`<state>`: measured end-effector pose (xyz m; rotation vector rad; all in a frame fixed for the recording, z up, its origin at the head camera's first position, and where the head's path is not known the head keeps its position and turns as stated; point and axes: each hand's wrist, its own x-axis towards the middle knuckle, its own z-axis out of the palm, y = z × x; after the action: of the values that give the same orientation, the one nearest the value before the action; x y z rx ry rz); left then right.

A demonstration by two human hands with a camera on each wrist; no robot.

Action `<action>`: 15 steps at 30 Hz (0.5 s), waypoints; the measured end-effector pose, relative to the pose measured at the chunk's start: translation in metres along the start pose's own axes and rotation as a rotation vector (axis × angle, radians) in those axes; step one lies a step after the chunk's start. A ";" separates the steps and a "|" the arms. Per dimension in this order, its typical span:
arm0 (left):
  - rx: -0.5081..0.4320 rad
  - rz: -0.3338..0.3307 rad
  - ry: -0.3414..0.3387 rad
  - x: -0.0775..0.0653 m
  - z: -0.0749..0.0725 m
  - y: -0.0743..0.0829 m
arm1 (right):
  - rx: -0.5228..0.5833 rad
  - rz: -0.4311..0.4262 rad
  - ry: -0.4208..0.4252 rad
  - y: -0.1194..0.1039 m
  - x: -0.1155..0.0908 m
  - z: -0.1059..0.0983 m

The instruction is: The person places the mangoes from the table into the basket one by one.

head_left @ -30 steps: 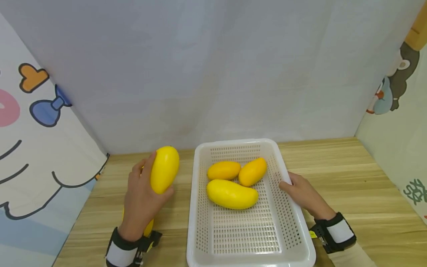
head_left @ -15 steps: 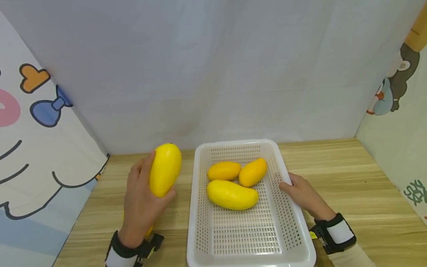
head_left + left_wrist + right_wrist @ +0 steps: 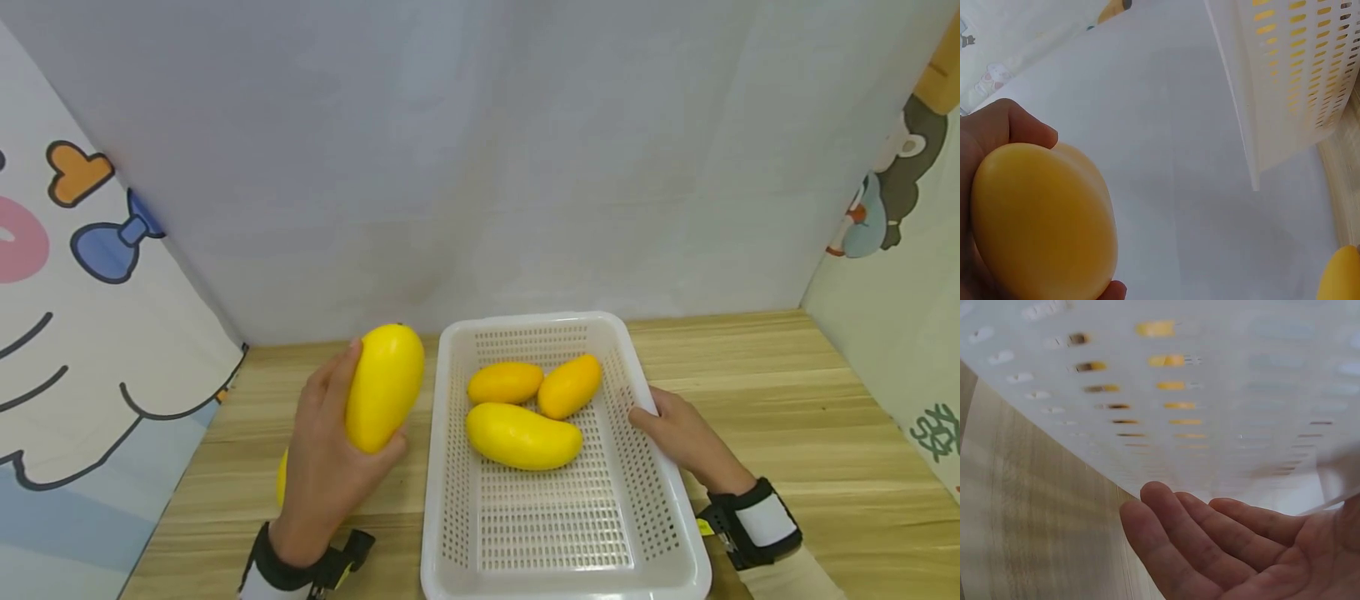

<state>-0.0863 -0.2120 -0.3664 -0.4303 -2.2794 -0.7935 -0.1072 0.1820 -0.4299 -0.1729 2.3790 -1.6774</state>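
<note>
I see the left hand (image 3: 326,454) curled round a smooth yellow mango-shaped fruit (image 3: 385,387), tilted beside a white perforated plastic basket (image 3: 551,525); the full wrap seems to suit its rounded bulk. The right hand (image 3: 686,435) hooks its thumb over the basket's rim, fingers stretched outside (steadying it, I judge). Three similar fruits (image 3: 523,437) lie inside.

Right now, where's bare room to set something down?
Free: near end of the basket, before its three mangoes; the table between right hand and right wall. Crowded: the basket's far end; around the left hand and its mango.
</note>
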 end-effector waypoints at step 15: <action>-0.058 0.021 -0.077 -0.003 -0.004 0.012 | 0.016 -0.004 -0.009 0.003 0.001 0.000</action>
<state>-0.0766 -0.2057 -0.3615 -0.5193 -2.3234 -0.8475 -0.1081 0.1823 -0.4325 -0.1820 2.3595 -1.6928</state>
